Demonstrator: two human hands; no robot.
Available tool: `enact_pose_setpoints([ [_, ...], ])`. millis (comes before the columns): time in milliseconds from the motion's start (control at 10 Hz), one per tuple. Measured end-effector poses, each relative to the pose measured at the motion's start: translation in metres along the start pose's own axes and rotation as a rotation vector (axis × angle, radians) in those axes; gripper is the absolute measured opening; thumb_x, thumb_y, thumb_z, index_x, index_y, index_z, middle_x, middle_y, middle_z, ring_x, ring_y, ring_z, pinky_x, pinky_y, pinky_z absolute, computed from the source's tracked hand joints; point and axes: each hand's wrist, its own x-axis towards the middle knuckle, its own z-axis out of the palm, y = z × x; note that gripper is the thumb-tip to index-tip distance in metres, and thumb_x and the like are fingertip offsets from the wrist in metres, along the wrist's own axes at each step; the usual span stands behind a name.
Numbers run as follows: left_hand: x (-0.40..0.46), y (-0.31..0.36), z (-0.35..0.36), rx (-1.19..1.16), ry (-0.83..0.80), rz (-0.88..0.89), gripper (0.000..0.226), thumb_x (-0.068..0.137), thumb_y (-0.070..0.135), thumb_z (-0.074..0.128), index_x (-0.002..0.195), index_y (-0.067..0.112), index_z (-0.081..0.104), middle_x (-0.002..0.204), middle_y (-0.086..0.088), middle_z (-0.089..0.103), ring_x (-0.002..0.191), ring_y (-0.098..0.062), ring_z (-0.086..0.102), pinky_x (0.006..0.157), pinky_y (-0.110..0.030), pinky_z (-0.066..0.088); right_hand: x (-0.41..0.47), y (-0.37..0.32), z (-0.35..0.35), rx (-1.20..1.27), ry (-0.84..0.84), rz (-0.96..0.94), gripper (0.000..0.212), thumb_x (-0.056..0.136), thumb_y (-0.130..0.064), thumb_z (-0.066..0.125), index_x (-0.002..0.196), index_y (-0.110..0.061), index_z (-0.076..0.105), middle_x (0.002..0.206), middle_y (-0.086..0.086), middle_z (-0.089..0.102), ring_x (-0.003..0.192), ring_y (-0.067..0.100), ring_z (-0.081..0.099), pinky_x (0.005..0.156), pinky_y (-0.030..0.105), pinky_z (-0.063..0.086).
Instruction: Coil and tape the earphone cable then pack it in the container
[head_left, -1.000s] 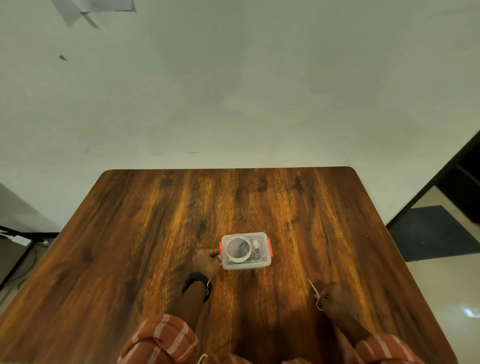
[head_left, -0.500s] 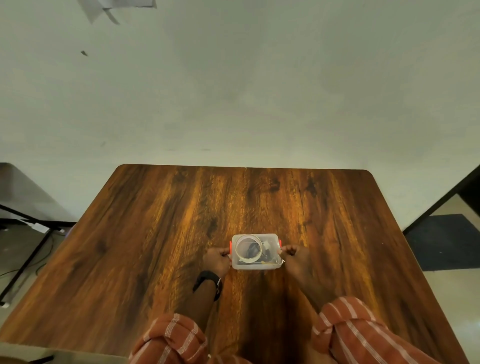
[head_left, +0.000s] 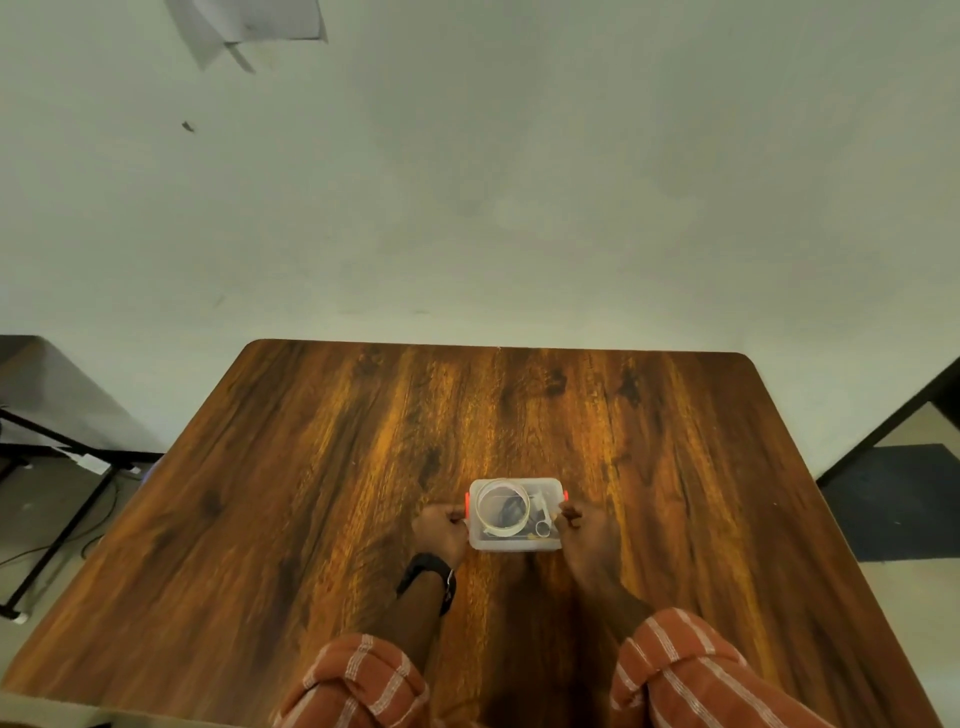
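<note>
A small clear plastic container (head_left: 519, 543) with orange side clips stands near the middle of the wooden table (head_left: 311, 467). Inside it I see a roll of clear tape (head_left: 502, 509), a dark coiled earphone cable (head_left: 511, 512) within the roll's ring, and small scissors (head_left: 543, 522). My left hand (head_left: 441, 530) grips the container's left side at the orange clip. My right hand (head_left: 587, 530) grips the right side. Whether a lid covers the container I cannot tell.
A white wall rises behind the table's far edge. A dark table on a black metal frame (head_left: 52, 447) stands to the left, with cables on the floor. A dark mat (head_left: 904, 499) lies on the floor to the right.
My right hand, which held scissors at the table's right a second ago, has come to the container's right side. The scissors now lie inside. My left hand stays on the left clip.
</note>
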Motion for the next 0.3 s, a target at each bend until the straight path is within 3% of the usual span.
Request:
enact_pose_setpoints([
  [100,0.002,-0.002,-0.002,0.025,-0.011,-0.018,0.021,0.089,0.007,0.06,0.081,0.014,0.078,0.081,-0.003,0.076,0.078,-0.019,0.069,0.073,-0.036,0.059,-0.003,-0.007,-0.011,-0.013,-0.016,-0.04,0.022,0.09,-0.016,0.066,0.111,-0.012,0.071,0.102,0.003,0.074,0.092,0.015,0.069,0.072,0.017,0.052],
  [200,0.007,0.012,-0.008,0.057,0.029,0.0,0.021,0.089,0.014,0.06,0.071,0.015,0.072,0.073,-0.003,0.072,0.071,-0.019,0.068,0.07,-0.04,0.06,0.0,-0.024,-0.029,0.04,-0.076,-0.052,0.012,0.093,-0.017,0.062,0.098,-0.01,0.071,0.083,-0.003,0.07,0.08,0.014,0.07,0.058,0.006,0.046],
  [300,0.016,0.057,-0.026,0.004,0.008,0.082,0.026,0.094,0.03,0.057,0.073,0.016,0.064,0.07,0.001,0.064,0.065,-0.016,0.059,0.068,-0.036,0.055,0.021,-0.055,-0.062,0.098,-0.038,-0.027,0.029,0.097,-0.031,0.057,0.076,-0.015,0.068,0.063,-0.006,0.062,0.058,0.004,0.058,0.05,0.008,0.043],
])
